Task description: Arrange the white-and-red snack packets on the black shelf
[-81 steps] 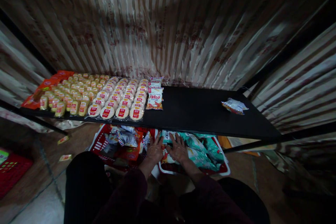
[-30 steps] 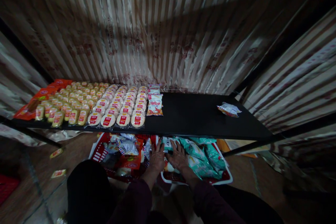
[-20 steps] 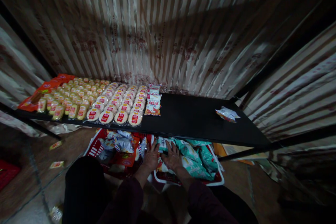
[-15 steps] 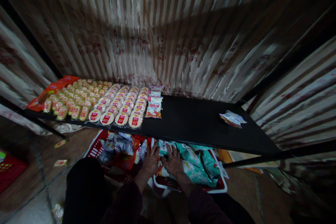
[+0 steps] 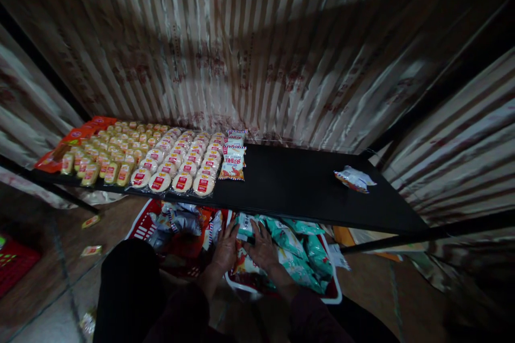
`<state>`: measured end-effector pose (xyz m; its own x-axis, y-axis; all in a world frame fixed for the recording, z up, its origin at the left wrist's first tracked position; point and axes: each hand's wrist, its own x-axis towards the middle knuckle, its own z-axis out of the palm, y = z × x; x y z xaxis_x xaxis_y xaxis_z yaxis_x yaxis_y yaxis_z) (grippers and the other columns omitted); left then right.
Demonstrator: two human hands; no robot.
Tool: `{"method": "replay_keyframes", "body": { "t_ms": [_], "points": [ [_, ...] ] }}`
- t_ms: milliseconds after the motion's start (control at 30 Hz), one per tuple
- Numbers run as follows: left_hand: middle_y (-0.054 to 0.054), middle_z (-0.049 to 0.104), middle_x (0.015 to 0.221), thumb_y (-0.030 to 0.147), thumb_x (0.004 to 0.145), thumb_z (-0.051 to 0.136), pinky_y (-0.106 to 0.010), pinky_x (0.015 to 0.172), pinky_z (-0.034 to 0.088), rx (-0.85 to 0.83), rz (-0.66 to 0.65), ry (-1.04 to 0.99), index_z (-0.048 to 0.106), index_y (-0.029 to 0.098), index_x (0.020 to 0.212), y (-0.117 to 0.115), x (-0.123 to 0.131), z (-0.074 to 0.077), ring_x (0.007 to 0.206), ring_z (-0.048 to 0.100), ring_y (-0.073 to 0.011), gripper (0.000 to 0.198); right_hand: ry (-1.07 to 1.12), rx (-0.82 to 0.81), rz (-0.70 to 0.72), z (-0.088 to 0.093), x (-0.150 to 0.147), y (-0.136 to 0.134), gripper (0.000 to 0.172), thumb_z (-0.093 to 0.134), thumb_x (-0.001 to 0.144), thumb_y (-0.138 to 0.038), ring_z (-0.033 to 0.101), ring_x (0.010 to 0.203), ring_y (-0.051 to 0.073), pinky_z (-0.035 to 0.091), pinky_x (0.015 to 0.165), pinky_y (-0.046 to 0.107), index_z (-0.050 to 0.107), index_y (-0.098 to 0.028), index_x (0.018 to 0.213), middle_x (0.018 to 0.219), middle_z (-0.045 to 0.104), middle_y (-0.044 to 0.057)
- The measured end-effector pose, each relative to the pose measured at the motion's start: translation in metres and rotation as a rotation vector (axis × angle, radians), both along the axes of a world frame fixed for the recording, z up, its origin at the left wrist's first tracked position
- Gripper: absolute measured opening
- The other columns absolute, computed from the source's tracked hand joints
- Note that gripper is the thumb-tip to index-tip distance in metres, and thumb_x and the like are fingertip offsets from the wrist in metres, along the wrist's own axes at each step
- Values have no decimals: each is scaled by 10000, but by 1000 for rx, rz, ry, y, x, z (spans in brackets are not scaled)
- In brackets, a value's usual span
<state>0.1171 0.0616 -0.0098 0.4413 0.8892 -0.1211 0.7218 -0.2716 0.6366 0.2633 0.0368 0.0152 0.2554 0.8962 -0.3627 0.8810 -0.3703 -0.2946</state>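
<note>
In the head view my left hand [image 5: 225, 251] reaches forward over the edge where two red baskets meet, fingers stretched out and slightly apart. Beside it, my right hand [image 5: 263, 246] lies over the right basket [image 5: 337, 284] with fingers extended onto the packs. A white-and-teal snack bag [image 5: 244, 224] lies between the fingertips of both hands; I cannot tell how firmly they touch it. Teal snack bags [image 5: 295, 268] fill the right side of that basket. The left basket [image 5: 140, 222] contains silver-blue bags [image 5: 187, 222] and orange-red packaging.
Above the baskets, a black shelf [image 5: 281, 187] carries rows of round wrapped crackers [image 5: 183, 182], small yellow packs [image 5: 110, 153], an orange bag [image 5: 76, 136], snack bags [image 5: 232, 163] and a crumpled bag [image 5: 354, 178]. Loose packs [image 5: 91, 250] lie on the floor. Another red basket [image 5: 18, 268] stands left.
The right basket has shifted slightly left and toward me, exposing more of a white packet by its right edge. My hands keep nearly the same pose. The view has shifted slightly.
</note>
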Motion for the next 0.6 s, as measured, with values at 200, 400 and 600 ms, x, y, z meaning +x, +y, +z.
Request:
{"method": "replay_keyframes", "body": {
  "t_ms": [200,400,600],
  "points": [
    [-19,222,1562,-57,743,323,-397,1191,181,8,96,-26,362,176,1434,-12,-7,2,1456,78,-190,730,61,14,58,-2,-3,8,783,546,778,-362,265,1407,251,267,1093,401,209,-287,1482,1564,211,59],
    [-41,231,1560,-66,718,356,-360,1189,201,-34,113,-83,400,175,1410,7,-34,-4,1446,143,-176,734,124,2,116,-3,-26,26,802,570,776,-349,253,1415,238,266,1093,376,197,-297,1484,1573,184,59],
    [-20,292,1538,-91,684,339,-315,1197,188,-39,108,-131,382,193,1424,14,-45,-4,1449,114,-150,794,88,1,92,-3,-40,31,818,592,766,-358,252,1413,261,279,1085,429,191,-337,1480,1573,185,37]
  ]
}}
